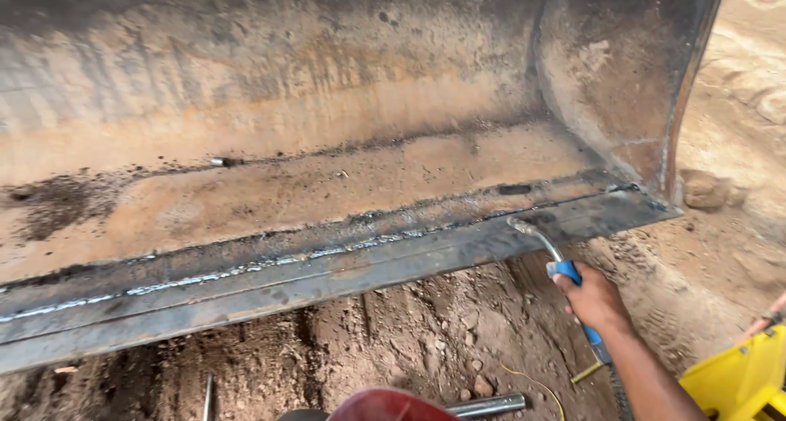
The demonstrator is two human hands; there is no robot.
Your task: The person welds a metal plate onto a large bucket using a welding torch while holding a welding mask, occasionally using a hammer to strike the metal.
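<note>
Welding torch point(565, 267), stiff and light in your right hand point(596, 300), closed round its blue grip, nozzle touching the bucket's near edge point(344, 278).

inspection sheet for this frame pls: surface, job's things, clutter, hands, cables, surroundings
Surface: rusty loader bucket, dark steel edge plate with a bright weld bead along the seam.
Job's things: blue-handled welding torch, nozzle at the plate's right end.
Clutter: metal rod and stones on the dirt; red rounded object; small cylinder inside the bucket.
Hands: right hand grips the torch; left hand nothing seen.
Cables: thin yellow wire on the ground.
Surroundings: reddish soil; yellow container at right.
</note>
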